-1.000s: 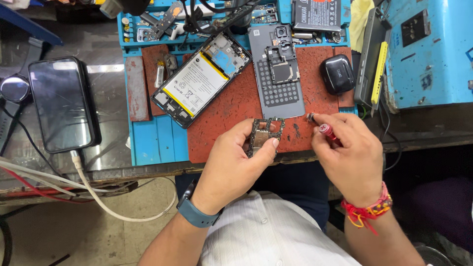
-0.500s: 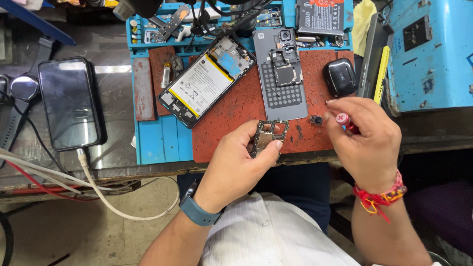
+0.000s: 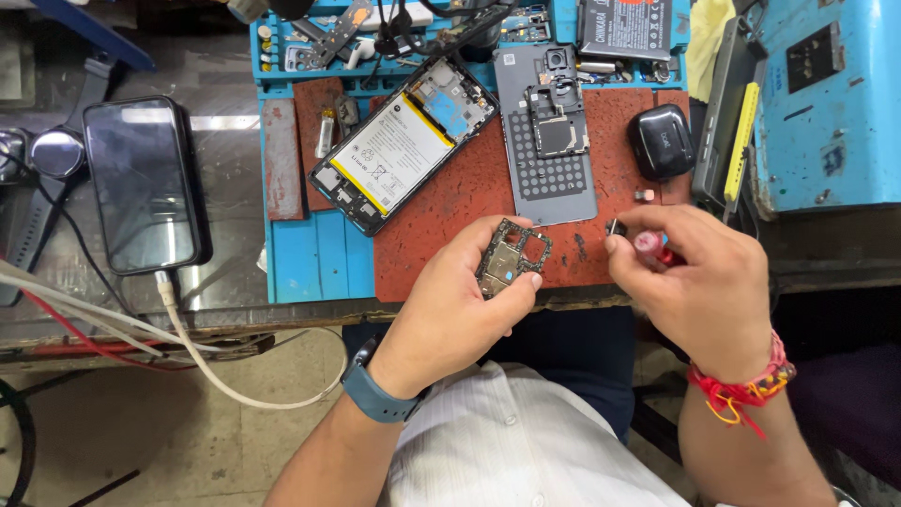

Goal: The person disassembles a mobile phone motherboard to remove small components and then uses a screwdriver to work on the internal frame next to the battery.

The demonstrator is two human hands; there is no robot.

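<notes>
Circuit board pinched in left hand past the tabletop's near edge; a slip drops it. Right hand pinches a red-handled tool; a small loose part at its fingertips could fall.

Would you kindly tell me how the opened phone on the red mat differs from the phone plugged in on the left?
The opened phone lies diagonally with its back off, showing a white battery; the plugged-in phone lies nearly upright, closed, showing dark glass. Only the latter has a white cable attached. Both lie flat, untouched by either hand.
</notes>
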